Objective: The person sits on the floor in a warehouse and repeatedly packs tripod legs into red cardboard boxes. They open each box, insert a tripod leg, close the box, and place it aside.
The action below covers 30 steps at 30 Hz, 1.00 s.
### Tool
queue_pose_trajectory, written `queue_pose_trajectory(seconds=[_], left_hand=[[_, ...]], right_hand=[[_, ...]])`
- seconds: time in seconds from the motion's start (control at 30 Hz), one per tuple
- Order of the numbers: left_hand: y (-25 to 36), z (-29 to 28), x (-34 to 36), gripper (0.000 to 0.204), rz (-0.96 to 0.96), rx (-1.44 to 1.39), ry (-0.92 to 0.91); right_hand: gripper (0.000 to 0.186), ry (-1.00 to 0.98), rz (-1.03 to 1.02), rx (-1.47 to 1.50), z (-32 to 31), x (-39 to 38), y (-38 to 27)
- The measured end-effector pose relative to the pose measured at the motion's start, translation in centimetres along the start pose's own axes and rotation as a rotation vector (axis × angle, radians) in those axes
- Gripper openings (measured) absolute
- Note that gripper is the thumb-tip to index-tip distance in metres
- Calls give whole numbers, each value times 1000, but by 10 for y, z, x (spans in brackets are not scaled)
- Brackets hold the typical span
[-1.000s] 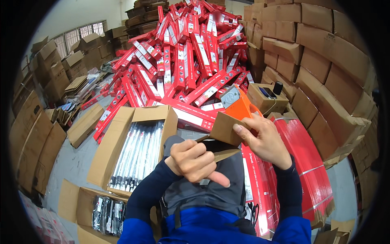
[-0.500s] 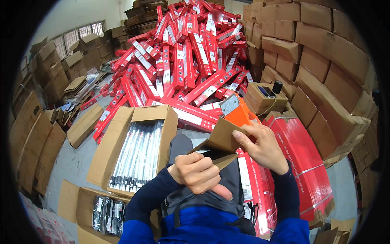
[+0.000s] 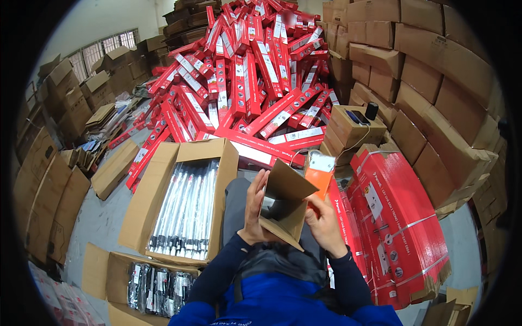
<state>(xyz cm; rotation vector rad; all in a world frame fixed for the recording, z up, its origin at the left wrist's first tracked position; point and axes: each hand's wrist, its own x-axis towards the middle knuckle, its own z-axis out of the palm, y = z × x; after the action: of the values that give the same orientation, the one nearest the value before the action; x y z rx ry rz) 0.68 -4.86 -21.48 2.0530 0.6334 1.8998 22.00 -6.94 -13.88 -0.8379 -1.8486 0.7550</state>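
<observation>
My left hand (image 3: 254, 209) supports the left side of an opened cardboard box (image 3: 285, 212), fingers upright along it and thumb hidden. My right hand (image 3: 323, 223) grips the same box at its right side. The box's brown flaps stand apart, showing a hollow end above my lap. Just behind it is an orange piece (image 3: 317, 180) with a pale top; whether it joins the box I cannot tell.
Red long boxes (image 3: 250, 81) form a big heap ahead. Cartons of wrapped rods (image 3: 182, 209) and black packets (image 3: 155, 288) are left. Strapped red cardboard (image 3: 402, 223), stacked brown cartons (image 3: 435, 87) and a box (image 3: 350, 122) bearing small devices are right.
My left hand has turned from curled fingers to upright fingers on the box's side. The box has turned and moved left; my right hand has moved down and left with it.
</observation>
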Motion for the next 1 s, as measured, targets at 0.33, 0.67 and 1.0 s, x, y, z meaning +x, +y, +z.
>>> queue_pose_trajectory(seconds=[0.33, 0.67, 1.0], left_hand=[[56, 8, -4, 50, -17, -45, 218], [56, -3, 2, 18, -234, -434, 354], [73, -23, -10, 84, -348, 56, -42]], right_hand=[[35, 33, 67, -5, 12, 10, -17], [83, -21, 28, 259, -9, 31, -19], [78, -536, -99, 181, -39, 42, -83]])
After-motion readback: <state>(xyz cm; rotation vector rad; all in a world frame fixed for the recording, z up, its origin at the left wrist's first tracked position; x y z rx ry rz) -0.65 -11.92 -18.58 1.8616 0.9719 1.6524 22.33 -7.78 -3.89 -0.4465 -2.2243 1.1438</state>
